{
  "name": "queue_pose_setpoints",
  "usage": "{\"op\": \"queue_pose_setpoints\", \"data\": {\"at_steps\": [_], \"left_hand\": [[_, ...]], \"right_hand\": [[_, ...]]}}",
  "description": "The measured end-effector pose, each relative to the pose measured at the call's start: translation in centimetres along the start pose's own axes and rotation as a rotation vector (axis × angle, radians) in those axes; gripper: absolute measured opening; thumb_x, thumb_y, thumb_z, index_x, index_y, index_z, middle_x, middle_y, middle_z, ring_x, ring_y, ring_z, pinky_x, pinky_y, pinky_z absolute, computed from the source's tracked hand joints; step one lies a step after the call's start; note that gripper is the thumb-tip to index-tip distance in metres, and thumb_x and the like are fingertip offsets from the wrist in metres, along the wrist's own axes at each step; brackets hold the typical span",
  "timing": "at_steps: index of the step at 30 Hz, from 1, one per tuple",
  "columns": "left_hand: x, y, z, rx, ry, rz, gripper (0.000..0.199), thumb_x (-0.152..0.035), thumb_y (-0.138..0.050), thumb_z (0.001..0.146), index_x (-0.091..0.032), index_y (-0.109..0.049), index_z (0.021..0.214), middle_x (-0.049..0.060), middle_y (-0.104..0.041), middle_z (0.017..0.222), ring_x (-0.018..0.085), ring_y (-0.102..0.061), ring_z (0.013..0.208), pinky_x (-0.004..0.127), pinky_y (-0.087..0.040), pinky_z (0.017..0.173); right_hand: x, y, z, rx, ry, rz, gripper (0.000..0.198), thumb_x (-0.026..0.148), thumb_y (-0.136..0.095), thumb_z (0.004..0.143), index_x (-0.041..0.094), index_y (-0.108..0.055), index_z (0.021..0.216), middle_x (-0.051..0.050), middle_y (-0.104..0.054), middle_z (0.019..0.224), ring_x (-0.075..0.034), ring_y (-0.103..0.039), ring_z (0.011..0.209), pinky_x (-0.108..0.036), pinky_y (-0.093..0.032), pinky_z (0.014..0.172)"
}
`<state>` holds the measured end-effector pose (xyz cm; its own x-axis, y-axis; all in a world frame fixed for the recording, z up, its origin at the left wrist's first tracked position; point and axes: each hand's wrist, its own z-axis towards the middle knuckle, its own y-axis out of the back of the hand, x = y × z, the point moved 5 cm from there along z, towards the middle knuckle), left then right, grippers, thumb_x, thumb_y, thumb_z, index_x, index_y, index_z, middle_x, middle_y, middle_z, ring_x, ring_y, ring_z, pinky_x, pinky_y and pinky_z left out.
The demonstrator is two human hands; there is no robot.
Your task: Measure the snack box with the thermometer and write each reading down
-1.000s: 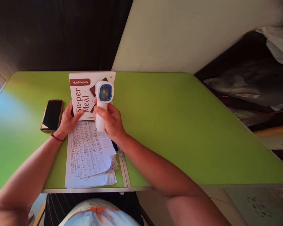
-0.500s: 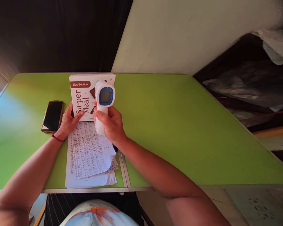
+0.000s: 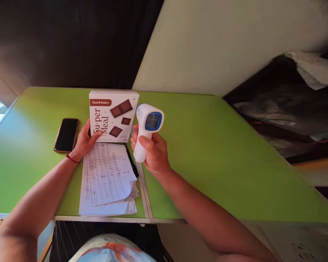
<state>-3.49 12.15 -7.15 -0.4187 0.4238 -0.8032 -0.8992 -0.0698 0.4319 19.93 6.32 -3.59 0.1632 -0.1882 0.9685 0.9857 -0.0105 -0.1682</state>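
Observation:
My left hand (image 3: 88,140) grips the lower left edge of a white box (image 3: 113,127) labelled "NutriMotion Su-per Meal", with brown bars printed on its front. The box is held upright, its front towards me. In my right hand (image 3: 156,151) is a white infrared thermometer (image 3: 142,143), gripped by its handle, its blue-rimmed screen facing me. It is to the right of the box, apart from it. Below the box lie handwritten papers (image 3: 106,182), with a black edge of something showing under their right side.
A smartphone (image 3: 66,135) in a brown case lies on the green table (image 3: 221,163), left of my left hand. A metal seam runs across the table beside the papers. Behind stand a dark panel and a pale wall. Plastic-covered things (image 3: 284,109) are at the right.
The thermometer in my right hand has moved right, away from the front of the box, uncovering the printed bars. My left hand still holds the box; the whole view has shifted slightly.

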Motion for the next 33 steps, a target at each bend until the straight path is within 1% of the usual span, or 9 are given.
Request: {"op": "queue_pose_setpoints", "data": {"at_steps": [3, 7, 10, 15, 19, 21, 24, 29, 33], "left_hand": [[-0.1, -0.1, -0.1, 0.017, 0.015, -0.002, 0.051, -0.054, -0.068, 0.095, -0.021, -0.059, 0.133, 0.012, -0.073, 0.119, 0.032, -0.066, 0.119, 0.051, -0.059, 0.102], [-0.1, -0.2, -0.1, 0.028, 0.034, 0.003, 0.049, -0.052, -0.066, 0.096, -0.022, -0.058, 0.133, 0.012, -0.072, 0.118, 0.032, -0.066, 0.119, 0.05, -0.059, 0.1], [-0.2, 0.0, 0.0, 0.022, 0.021, 0.014, 0.047, -0.053, -0.065, 0.095, -0.021, -0.061, 0.129, 0.013, -0.073, 0.119, 0.032, -0.067, 0.116, 0.05, -0.06, 0.098], [-0.1, 0.4, 0.4, -0.019, -0.045, 0.014, 0.044, -0.057, -0.067, 0.094, -0.022, -0.064, 0.121, 0.011, -0.075, 0.115, 0.028, -0.07, 0.102, 0.046, -0.06, 0.091], [0.5, 0.7, 0.6, -0.064, -0.01, 0.052, 0.048, -0.057, -0.069, 0.092, -0.023, -0.064, 0.124, 0.011, -0.075, 0.114, 0.029, -0.07, 0.103, 0.046, -0.06, 0.091], [0.7, 0.9, 0.7, -0.09, -0.005, 0.066, 0.049, -0.057, -0.069, 0.091, -0.023, -0.063, 0.126, 0.011, -0.073, 0.117, 0.03, -0.069, 0.107, 0.048, -0.059, 0.095], [0.9, 1.2, 0.9, -0.105, -0.019, 0.045, 0.051, -0.054, -0.069, 0.092, -0.022, -0.058, 0.13, 0.013, -0.071, 0.126, 0.03, -0.069, 0.113, 0.048, -0.058, 0.1], [1.2, 1.0, 1.0, -0.094, -0.043, 0.031, 0.053, -0.054, -0.068, 0.093, -0.024, -0.054, 0.134, 0.012, -0.069, 0.132, 0.029, -0.067, 0.117, 0.046, -0.058, 0.102], [1.4, 0.6, 0.8, -0.078, -0.065, 0.027, 0.058, -0.059, -0.067, 0.095, -0.024, -0.051, 0.139, 0.013, -0.065, 0.138, 0.03, -0.066, 0.123, 0.046, -0.056, 0.107]], "right_hand": [[-0.7, -0.7, -0.8, -0.005, -0.077, 0.096, 0.049, 0.062, -0.086, 0.067, 0.022, -0.066, 0.087, 0.002, -0.056, 0.072, -0.013, -0.048, 0.062, -0.029, -0.039, 0.056], [-0.6, -2.9, -1.6, 0.107, -0.132, 0.093, 0.047, 0.063, -0.084, 0.07, 0.022, -0.066, 0.084, 0.002, -0.057, 0.071, -0.013, -0.046, 0.061, -0.029, -0.037, 0.055], [-0.2, -3.6, -1.6, 0.096, -0.13, 0.113, 0.047, 0.063, -0.084, 0.07, 0.022, -0.065, 0.081, 0.002, -0.056, 0.07, -0.013, -0.045, 0.061, -0.029, -0.037, 0.055], [0.1, -3.1, -1.4, 0.06, -0.095, 0.092, 0.047, 0.064, -0.084, 0.07, 0.021, -0.065, 0.079, 0.002, -0.054, 0.068, -0.013, -0.045, 0.061, -0.029, -0.037, 0.056], [0.5, -1.2, -0.8, 0.016, -0.063, 0.021, 0.045, 0.062, -0.081, 0.071, 0.022, -0.064, 0.08, 0.003, -0.053, 0.068, -0.013, -0.045, 0.061, -0.029, -0.037, 0.055], [0.8, 0.7, 0.0, -0.036, -0.009, -0.123, 0.042, 0.059, -0.079, 0.071, 0.022, -0.065, 0.082, 0.002, -0.057, 0.07, -0.015, -0.048, 0.063, -0.031, -0.04, 0.058], [0.8, 3.8, 1.4, -0.117, 0.021, -0.507, 0.039, 0.052, -0.078, 0.069, 0.02, -0.07, 0.091, -0.003, -0.069, 0.081, -0.02, -0.059, 0.072, -0.035, -0.049, 0.068], [-1.4, 7.7, 2.2, -0.107, -0.201, -1.188, 0.031, 0.039, -0.07, 0.082, 0.019, -0.073, 0.106, -0.011, -0.078, 0.101, -0.028, -0.069, 0.086, -0.039, -0.051, 0.077], [-2.2, 8.6, 1.9, -0.024, -0.248, -1.381, 0.033, 0.04, -0.067, 0.09, 0.018, -0.072, 0.113, -0.015, -0.077, 0.108, -0.032, -0.072, 0.093, -0.039, -0.052, 0.077]]}}
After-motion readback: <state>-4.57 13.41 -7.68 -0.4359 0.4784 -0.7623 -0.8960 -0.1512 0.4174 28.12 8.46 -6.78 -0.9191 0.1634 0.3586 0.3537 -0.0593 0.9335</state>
